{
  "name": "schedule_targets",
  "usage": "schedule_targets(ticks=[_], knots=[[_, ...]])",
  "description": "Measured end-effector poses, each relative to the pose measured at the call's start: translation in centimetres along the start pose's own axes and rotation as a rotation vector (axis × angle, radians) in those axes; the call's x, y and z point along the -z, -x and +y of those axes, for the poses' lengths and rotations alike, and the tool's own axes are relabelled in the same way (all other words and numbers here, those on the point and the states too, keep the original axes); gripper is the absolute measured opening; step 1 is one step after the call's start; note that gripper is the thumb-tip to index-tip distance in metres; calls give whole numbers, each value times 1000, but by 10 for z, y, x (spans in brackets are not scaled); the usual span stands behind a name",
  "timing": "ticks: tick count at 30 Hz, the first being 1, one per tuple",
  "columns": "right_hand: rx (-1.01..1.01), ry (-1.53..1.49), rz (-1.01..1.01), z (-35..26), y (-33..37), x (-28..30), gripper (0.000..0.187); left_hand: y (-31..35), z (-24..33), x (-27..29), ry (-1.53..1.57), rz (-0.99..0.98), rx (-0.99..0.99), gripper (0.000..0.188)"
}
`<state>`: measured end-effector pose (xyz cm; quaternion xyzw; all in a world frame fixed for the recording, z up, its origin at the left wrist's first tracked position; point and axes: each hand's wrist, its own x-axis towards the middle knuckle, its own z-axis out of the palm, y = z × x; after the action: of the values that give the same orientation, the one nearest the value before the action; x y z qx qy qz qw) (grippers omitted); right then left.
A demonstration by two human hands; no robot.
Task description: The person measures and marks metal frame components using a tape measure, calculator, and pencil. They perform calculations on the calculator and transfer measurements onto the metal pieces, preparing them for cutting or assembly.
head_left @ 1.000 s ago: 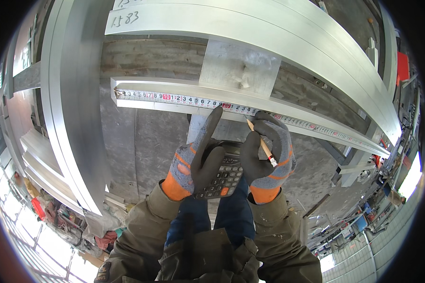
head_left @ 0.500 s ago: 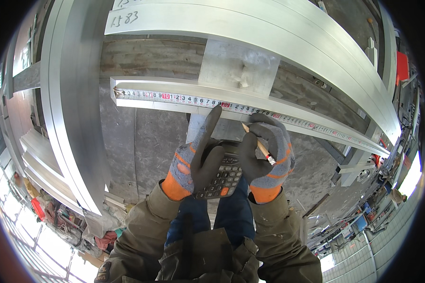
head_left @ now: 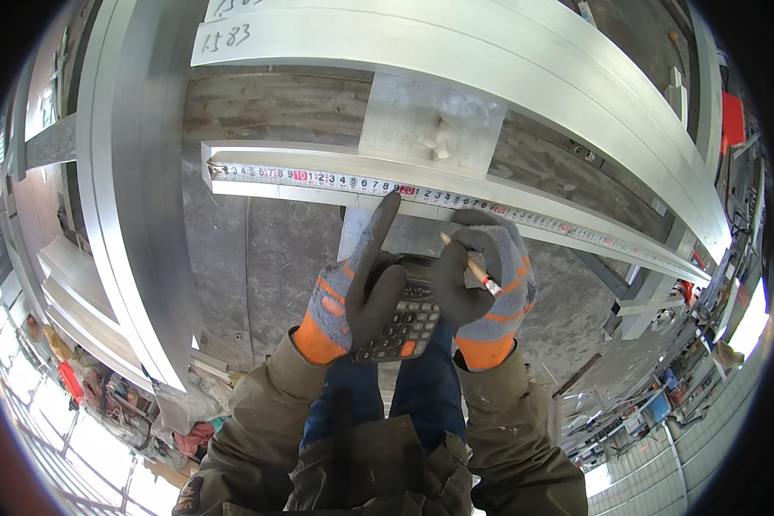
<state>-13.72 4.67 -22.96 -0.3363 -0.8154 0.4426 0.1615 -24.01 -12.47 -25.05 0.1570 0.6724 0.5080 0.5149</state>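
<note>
My left hand (head_left: 359,301), in a grey and orange work glove with a dark palm, is closed on a black calculator (head_left: 414,327). Its thumb lies over the calculator's face, and one finger stretches up to the lower edge of a tape measure (head_left: 344,181). That tape runs out along a silver metal channel (head_left: 271,156) lying crosswise. In my right hand (head_left: 512,279), gloved alike, a wooden pencil (head_left: 480,273) is gripped, its tip pointing up and left towards the channel. The right fingers curl close beside the calculator's upper right side.
Wide silver profiles (head_left: 456,52) with handwritten marks lie beyond the channel. Another long profile (head_left: 138,189) stands at the left. A flat metal plate (head_left: 430,129) bridges the gap behind the channel. Grey floor (head_left: 275,284) shows below; clutter (head_left: 193,434) lies at lower left.
The pencil in my right hand has tilted slightly, its tip a little lower. My left finger has shifted slightly left along the tape; the calculator is nearly unmoved.
</note>
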Motion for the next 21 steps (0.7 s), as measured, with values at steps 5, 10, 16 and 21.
schedule_targets(ticks=[5, 10, 16, 21], knots=[[-71, 69, 103, -6, 28, 13, 19, -5, 14, 4, -66, -9, 20, 40], [-443, -130, 190, -3, 73, 34, 27, -10, 25, -6, -81, 55, -120, 45], [-884, -563, 21, -12, 108, 57, 28, -15, 24, -17, 74, 66, 110, 33], [-918, -601, -61, -26, 116, 62, 34, -20, 15, -30, 117, 103, 122, 32]])
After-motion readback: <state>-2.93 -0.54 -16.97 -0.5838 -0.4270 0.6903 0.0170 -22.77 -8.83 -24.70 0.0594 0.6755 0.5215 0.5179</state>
